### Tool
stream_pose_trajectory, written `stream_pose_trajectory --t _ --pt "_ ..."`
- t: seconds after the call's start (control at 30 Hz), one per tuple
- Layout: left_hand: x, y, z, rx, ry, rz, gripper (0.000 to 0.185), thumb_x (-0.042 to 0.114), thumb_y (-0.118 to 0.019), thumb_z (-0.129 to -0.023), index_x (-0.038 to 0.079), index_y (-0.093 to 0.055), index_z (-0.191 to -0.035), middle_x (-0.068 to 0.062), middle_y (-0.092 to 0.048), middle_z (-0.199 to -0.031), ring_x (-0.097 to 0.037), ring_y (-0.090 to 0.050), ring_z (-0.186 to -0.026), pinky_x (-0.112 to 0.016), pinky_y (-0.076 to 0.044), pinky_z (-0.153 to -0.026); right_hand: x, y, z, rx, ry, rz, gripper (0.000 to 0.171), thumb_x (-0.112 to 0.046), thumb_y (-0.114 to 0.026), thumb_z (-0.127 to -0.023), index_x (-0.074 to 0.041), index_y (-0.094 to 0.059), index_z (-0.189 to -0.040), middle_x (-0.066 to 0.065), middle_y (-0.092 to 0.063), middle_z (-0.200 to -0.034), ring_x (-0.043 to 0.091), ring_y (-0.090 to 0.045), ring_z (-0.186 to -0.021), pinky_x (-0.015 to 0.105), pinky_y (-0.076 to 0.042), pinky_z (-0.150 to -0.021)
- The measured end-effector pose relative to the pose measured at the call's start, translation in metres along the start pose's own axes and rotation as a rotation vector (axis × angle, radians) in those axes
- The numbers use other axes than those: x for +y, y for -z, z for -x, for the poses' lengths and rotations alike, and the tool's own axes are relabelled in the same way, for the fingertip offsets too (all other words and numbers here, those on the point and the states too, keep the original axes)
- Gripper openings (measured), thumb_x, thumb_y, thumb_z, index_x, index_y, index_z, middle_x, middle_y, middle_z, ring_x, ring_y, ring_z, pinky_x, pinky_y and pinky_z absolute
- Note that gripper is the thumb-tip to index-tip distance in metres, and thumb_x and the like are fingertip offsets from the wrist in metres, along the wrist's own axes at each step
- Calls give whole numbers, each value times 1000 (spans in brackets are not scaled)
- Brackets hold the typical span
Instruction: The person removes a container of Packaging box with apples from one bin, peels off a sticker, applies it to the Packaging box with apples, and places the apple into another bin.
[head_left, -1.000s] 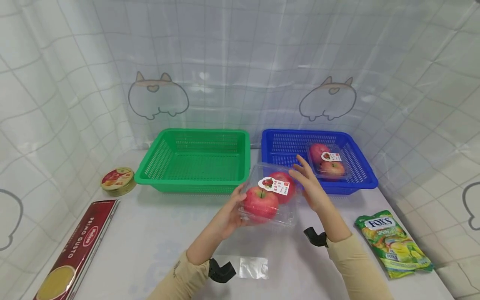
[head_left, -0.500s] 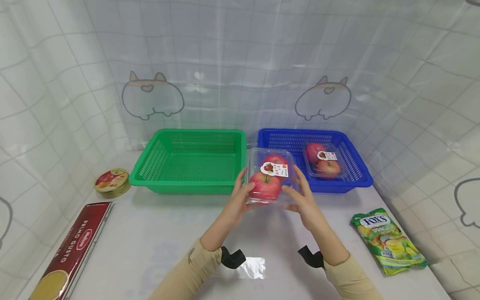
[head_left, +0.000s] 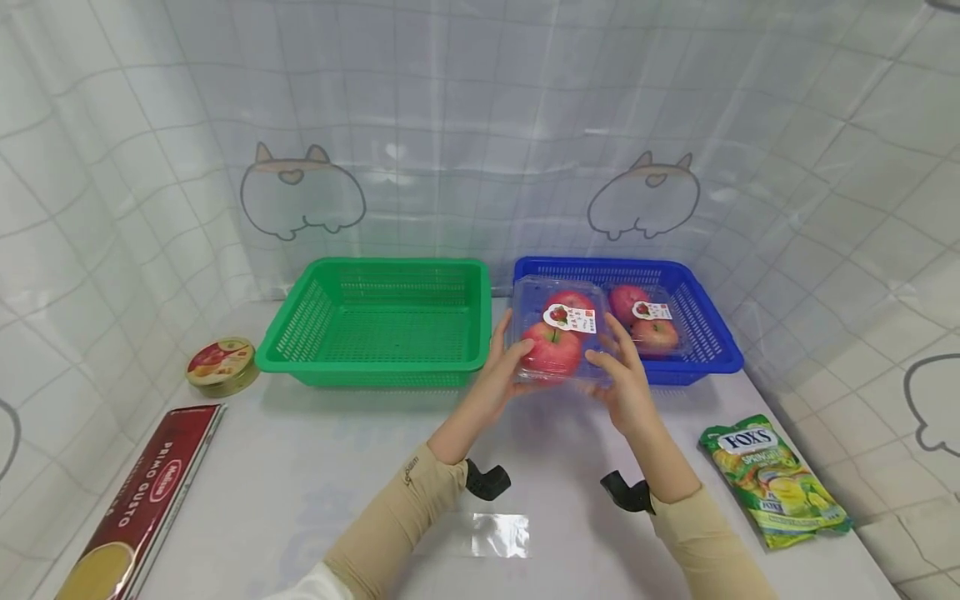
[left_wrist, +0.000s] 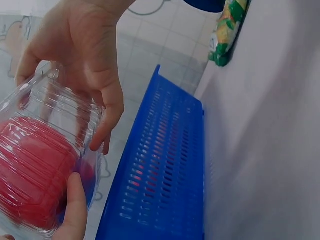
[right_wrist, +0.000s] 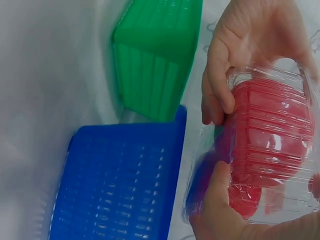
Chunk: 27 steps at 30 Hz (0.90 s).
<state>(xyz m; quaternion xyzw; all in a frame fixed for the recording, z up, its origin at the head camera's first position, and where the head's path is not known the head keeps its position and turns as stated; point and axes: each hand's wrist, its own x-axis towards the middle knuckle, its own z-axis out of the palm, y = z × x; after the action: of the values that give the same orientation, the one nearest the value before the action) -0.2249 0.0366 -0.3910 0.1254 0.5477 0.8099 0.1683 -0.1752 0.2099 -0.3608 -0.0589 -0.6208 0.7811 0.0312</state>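
Apple clamshell [head_left: 558,333], clear plastic with two red apples and a printed label on top, sits in the air between my two hands, just above the near-left rim of the blue basket [head_left: 716,354]. My left hand [head_left: 504,377] cups its left side and my right hand [head_left: 626,385] its right; on both, the fingers are curled round the edges of the box and the thumbs press its near wall, as the wrist views show. A second apple pack [head_left: 651,321] already lies in the right half of that basket, so the free room is on the left, next to the green basket [head_left: 375,321].

To do this step well, I judge I should keep the box level, label up, with even pressure from both sides; the thin plastic flexes, and too hard a squeeze could pop the lid or bruise the fruit. I would carry it clear over the rim before lowering, set it flat beside the other pack without bumping it, and loosen my fingers only once the base rests on the mesh floor.

A foil patch [head_left: 500,535] lies on the bench [head_left: 300,467] between my forearms.
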Motion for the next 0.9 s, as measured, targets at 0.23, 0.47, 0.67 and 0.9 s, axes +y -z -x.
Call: stream_pose_trajectory --t 0.23,0.47,0.67,0.9 --pt "4 -3 -22 3 4 -68 74 35 -52 -89 37 -6 -147 -15 -21 -147 -39 -46 -119 -50 -48 -84 -3 6 -19 3 7 -111 63 -7 -46 -92 -26 -22 -147 8 -11 -151 27 -19 -132 58 -32 -99" --pt "4 3 -30 88 -33 -331 66 46 -40 -95 26 -7 -149 -18 -28 -143 -38 -50 -109 -47 -48 -87 0 12 -37 26 4 -137 59 -7 -46 -93 -23 -26 -146 5 -16 -150 17 -33 -114 56 -34 -98" --pt "-5 6 -33 255 -88 -517 59 37 -48 -94 15 -28 -145 -21 -29 -140 -35 -41 -120 -49 -41 -94 0 22 -55 64 36 -102 59 -7 -47 -92 -24 -28 -145 2 -12 -151 16 -36 -109 55 -33 -99" --pt "-14 3 -36 240 -37 -556 65 28 -53 -91 13 -24 -147 -22 -24 -146 -36 -35 -128 -50 -38 -97 0 28 -83 97 39 -122 59 -5 -49 -91 -24 -31 -144 1 -21 -150 15 -41 -102 55 -35 -98"
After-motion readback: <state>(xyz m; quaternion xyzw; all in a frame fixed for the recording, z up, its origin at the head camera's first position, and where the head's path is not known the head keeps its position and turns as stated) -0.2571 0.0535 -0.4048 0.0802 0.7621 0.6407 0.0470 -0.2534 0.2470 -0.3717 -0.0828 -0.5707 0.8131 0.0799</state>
